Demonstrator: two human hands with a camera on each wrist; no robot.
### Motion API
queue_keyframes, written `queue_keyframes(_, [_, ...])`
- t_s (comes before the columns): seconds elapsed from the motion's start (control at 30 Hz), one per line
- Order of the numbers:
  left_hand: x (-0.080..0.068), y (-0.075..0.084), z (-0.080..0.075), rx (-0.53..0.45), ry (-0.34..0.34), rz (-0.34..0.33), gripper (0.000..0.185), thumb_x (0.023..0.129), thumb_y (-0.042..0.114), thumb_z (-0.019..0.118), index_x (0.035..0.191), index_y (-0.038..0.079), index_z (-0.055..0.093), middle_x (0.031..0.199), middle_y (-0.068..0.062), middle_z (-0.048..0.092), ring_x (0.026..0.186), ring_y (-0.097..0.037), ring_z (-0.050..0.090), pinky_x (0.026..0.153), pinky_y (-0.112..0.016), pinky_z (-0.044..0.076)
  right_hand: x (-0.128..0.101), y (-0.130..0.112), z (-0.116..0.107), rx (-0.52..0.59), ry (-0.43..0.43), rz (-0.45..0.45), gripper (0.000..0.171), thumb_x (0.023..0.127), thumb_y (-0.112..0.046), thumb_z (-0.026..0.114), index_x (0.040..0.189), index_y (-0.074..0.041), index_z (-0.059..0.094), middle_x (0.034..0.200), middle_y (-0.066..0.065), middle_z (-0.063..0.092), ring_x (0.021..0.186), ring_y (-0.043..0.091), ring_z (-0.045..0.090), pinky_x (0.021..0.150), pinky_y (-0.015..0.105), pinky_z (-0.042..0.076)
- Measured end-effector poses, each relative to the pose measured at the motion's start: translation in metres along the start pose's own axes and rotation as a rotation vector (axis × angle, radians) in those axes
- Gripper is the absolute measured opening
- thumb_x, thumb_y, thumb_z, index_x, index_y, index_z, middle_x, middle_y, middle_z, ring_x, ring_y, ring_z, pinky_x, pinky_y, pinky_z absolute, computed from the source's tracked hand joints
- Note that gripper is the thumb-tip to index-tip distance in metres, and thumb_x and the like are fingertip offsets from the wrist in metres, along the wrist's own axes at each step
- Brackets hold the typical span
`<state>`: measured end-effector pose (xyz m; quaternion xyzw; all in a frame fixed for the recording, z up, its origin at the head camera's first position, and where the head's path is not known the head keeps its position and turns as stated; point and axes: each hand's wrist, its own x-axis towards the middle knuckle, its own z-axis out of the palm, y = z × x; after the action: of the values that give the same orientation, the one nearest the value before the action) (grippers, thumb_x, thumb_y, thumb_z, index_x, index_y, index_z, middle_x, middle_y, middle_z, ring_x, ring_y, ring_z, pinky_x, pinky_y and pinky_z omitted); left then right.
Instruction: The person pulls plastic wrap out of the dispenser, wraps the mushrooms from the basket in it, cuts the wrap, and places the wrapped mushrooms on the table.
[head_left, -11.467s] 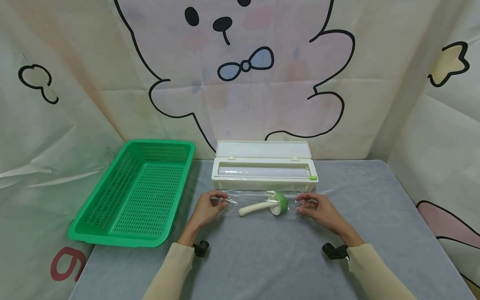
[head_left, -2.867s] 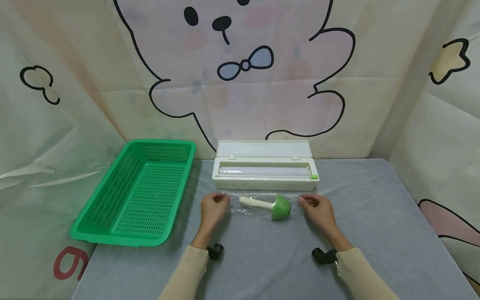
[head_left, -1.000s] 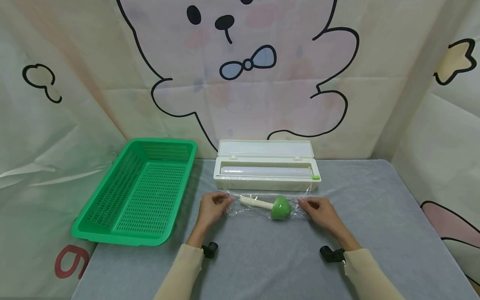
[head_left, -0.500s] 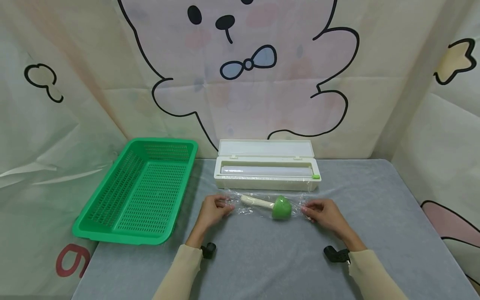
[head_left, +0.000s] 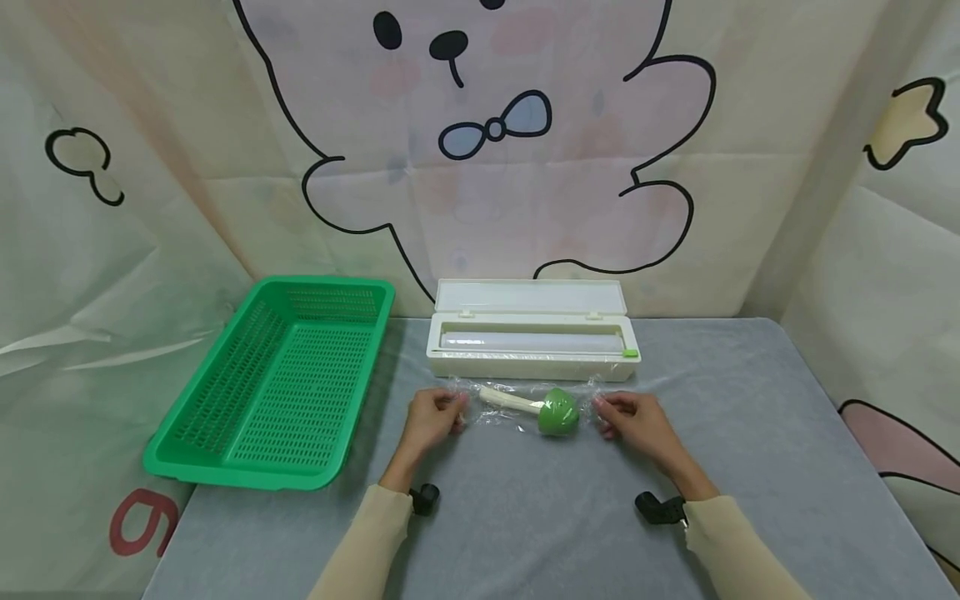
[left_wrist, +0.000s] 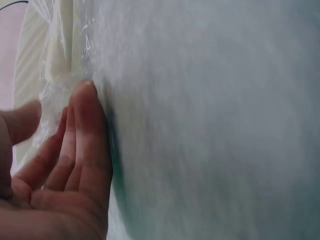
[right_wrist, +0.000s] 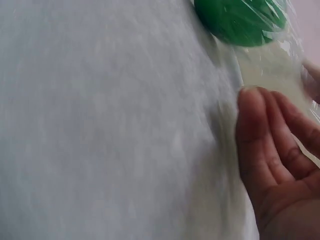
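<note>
Head view: wrapped mushroom [head_left: 542, 407] lies between both hands.

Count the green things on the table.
3: the green basket at the left, the green-capped toy mushroom inside the cling film between the hands, and the small green slider at the film box's right end.

A red "6"-like mark [head_left: 138, 521] shows on the left wall sheet.
</note>
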<state>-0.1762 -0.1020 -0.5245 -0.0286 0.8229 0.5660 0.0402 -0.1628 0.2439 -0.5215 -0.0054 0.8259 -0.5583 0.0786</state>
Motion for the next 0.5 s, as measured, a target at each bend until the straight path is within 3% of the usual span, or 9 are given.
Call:
queue_keyframes(0.17, [0.0009,0.0029,0.0056,0.010,0.058,-0.066,0.026,0.100,0.017,0.066,0.090,-0.005,0.075,0.072,-0.010,0.069,0.055,-0.015,0.067,0.055,-0.027,0.055,0.0017,-0.0049,0.0075,-0.023,0.062,0.042,0.027,0.100,-0.013,0.067,0.102,0.013,0.069,0.077,0.015,0.071,0.060,0.018,0.068,0.057,0.031,0.058])
queue_keyframes(0.33, [0.0005,0.0065,0.0056,0.095,0.102,-0.096,0.030,0.099,0.021,0.067,0.079,0.000,0.074,0.069,-0.007,0.068,0.053,-0.015,0.067,0.055,-0.028,0.053,0.0026,-0.0069,0.0084,-0.109,0.096,0.111,0.023,0.097,-0.012,0.069,0.099,0.011,0.070,0.071,0.009,0.070,0.058,0.014,0.064,0.054,0.028,0.056])
queue_keyframes(0.5, [0.0014,0.0085,0.0050,0.140,0.122,-0.096,0.028,0.098,0.022,0.069,0.080,0.001,0.075,0.066,-0.003,0.068,0.051,-0.014,0.065,0.054,-0.028,0.050,0.0032,-0.0088,0.0031,-0.178,0.025,0.110,0.020,0.096,-0.012,0.071,0.099,0.008,0.070,0.074,0.006,0.068,0.063,0.014,0.061,0.056,0.028,0.053])
